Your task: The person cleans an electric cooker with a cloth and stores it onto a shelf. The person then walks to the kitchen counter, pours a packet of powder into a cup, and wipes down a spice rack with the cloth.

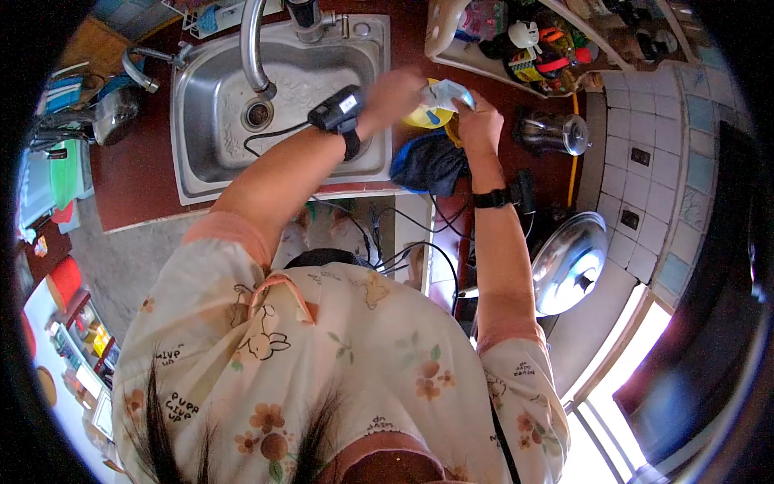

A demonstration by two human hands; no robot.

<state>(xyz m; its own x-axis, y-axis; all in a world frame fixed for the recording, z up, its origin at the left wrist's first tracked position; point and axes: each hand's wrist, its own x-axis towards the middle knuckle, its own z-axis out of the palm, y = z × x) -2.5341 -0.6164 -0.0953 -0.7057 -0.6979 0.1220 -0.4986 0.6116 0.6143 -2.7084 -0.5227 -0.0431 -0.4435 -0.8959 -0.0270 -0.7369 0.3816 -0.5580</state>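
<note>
Packet [443,95], pale, above yellow container [417,118], right of sink [218,105]; right hand [481,127] pinching one end; left hand [393,95] blurred, grip indeterminable; light, steady pinch advised.

The counter [133,173]'s done in reddish brown, with a steel sink [181,137] set into it. The wall [625,181] beside it is covered in white and pale blue tiles, and pretty harsh light is let in by the window [601,440]. Greyish floor [121,258] can be seen too.
</note>
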